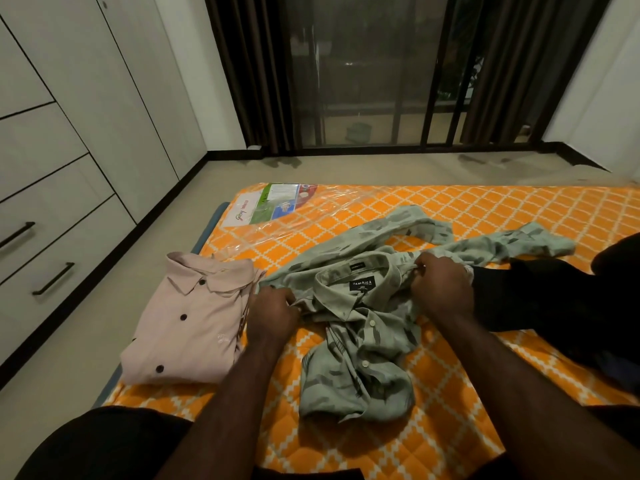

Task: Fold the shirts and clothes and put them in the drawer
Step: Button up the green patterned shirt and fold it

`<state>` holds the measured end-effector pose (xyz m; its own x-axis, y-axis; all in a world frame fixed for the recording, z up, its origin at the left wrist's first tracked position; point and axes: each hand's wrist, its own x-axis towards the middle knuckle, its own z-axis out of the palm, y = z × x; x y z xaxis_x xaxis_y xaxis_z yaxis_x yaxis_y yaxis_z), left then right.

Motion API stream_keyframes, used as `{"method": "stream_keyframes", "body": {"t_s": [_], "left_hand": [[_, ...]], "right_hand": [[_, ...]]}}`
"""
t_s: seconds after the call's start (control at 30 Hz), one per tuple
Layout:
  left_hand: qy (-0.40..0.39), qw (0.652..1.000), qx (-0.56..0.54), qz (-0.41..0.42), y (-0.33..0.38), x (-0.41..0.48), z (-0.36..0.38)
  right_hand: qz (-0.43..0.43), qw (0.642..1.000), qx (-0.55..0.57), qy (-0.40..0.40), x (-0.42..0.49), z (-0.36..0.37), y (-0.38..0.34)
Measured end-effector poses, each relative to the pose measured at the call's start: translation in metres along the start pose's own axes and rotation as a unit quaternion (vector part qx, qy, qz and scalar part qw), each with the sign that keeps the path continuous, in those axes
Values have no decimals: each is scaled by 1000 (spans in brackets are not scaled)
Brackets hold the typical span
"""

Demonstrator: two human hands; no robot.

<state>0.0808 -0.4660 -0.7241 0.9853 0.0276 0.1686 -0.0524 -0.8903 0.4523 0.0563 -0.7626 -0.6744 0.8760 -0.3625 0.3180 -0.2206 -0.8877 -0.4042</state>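
On an orange patterned mattress (450,427) the left hand (272,315) and right hand (445,289) each pinch the crumpled green shirt (363,341). A folded pink shirt (187,323) lies beside it; drawers (45,237) stand left, across the floor.

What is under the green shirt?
The green shirt lies crumpled on the orange mattress, gripped by the left hand and right hand. Anything beneath its folds is covered, so I can't tell.

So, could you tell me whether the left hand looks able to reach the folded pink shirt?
Probably yes: the left hand grips the green shirt right beside the pink shirt, nothing between.
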Motion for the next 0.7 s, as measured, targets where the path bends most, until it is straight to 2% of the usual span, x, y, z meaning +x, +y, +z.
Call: {"method": "stream_keyframes", "body": {"t_s": [0.13, 0.4, 0.57, 0.7], "left_hand": [[11, 995, -94, -14, 1, 2, -4], [44, 990, -135, -5, 35, 8, -33], [150, 979, -140, 11, 73, 37, -100], [261, 945, -194, 48, 107, 64, -199]], "right_hand": [[6, 1000, 14, -18, -1, -3, 0], [-23, 996, 86, 22, 0, -21, -17], [-62, 989, 121, 66, 14, -78, -41], [-96, 971, 165, 142, 53, -164, -77]]}}
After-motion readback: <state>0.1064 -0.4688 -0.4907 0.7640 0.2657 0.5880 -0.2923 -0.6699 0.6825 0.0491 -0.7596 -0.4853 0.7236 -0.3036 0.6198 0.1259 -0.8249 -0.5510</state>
